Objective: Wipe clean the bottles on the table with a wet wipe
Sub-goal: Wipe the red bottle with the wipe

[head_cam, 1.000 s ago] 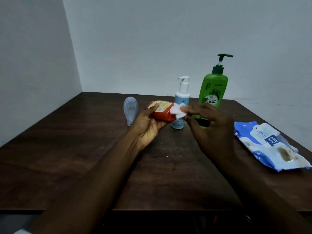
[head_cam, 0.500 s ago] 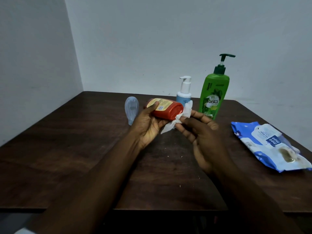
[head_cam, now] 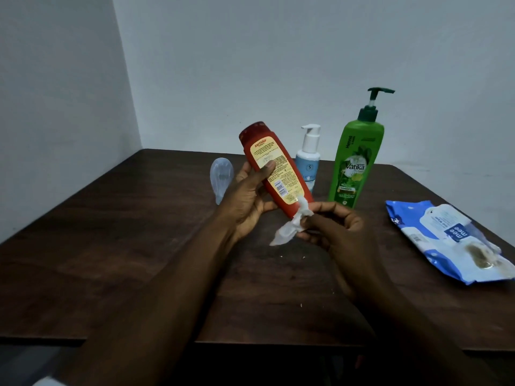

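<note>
- Here, on the table (head_cam: 125, 260), the green pump bottle (head_cam: 355, 162) and small white pump bottle (head_cam: 308, 160) stand behind.
- The left hand (head_cam: 245, 207) grips the red bottle (head_cam: 281, 176), tilted above the table; turn it steadily.
- The right hand (head_cam: 342, 235) pinches the bunched wet wipe (head_cam: 287, 232) against the bottle's lower end; spreading it flatter would likely clean more.

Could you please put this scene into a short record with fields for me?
left hand: grips the red bottle, held tilted above the table
right hand: pinches the wet wipe against the red bottle's lower end
standing at the back: green pump bottle, white pump bottle
back left: clear bottle, pose hard to tell
right side: wipes pack, lying flat
stage: red bottle being wiped; the other bottles are not in hand
</note>
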A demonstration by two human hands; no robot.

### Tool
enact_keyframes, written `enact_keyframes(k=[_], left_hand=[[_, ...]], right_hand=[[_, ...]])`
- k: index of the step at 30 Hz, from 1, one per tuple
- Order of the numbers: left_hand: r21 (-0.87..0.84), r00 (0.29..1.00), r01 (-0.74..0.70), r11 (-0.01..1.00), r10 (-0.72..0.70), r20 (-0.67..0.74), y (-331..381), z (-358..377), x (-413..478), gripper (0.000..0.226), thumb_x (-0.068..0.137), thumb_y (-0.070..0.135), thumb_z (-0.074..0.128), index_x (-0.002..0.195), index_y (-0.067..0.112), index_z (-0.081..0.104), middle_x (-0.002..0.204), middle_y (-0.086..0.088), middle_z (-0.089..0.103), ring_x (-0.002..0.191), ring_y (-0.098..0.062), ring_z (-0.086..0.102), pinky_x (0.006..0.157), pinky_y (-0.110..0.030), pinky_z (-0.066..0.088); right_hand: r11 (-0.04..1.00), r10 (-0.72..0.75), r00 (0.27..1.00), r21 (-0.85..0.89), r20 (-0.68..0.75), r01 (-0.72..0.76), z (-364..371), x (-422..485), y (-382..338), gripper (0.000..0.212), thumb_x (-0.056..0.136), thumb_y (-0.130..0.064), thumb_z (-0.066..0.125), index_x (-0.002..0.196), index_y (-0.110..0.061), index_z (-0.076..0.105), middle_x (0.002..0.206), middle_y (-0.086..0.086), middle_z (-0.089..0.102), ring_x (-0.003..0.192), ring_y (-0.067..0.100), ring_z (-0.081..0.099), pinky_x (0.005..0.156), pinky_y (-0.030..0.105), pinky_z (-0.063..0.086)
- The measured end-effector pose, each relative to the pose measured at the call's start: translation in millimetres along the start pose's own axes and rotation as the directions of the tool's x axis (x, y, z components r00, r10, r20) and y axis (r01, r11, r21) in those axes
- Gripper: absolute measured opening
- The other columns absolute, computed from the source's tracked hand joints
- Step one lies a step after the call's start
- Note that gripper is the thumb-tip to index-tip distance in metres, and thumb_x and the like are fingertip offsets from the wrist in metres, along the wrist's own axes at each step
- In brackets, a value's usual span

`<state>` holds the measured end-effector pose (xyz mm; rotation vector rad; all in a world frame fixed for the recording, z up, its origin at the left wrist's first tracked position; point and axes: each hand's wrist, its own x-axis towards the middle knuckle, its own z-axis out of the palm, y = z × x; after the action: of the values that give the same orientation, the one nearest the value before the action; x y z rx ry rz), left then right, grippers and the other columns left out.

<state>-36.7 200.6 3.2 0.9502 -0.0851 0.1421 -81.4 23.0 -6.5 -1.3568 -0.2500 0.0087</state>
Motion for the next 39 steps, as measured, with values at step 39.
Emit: enact_keyframes(k=[39], left_hand=[[0.872,0.861,-0.106,0.477,0.483,-0.160,-14,-25,20,0.046,0.102,0.010,0.052,0.147,0.021,0.047,0.133,0.005,0.063,0.118,-0.007,0.060,0.086,-0.011,0.047]], right_hand=[[0.887,-0.206,0.977,-0.433,-0.061,0.160,51,115,50,0.025,0.084,-0.011,0.078,0.109,-0.011,0.071,0.094,-0.002,0.074,0.083,0.009,0.073,0.075,0.038,0.063]])
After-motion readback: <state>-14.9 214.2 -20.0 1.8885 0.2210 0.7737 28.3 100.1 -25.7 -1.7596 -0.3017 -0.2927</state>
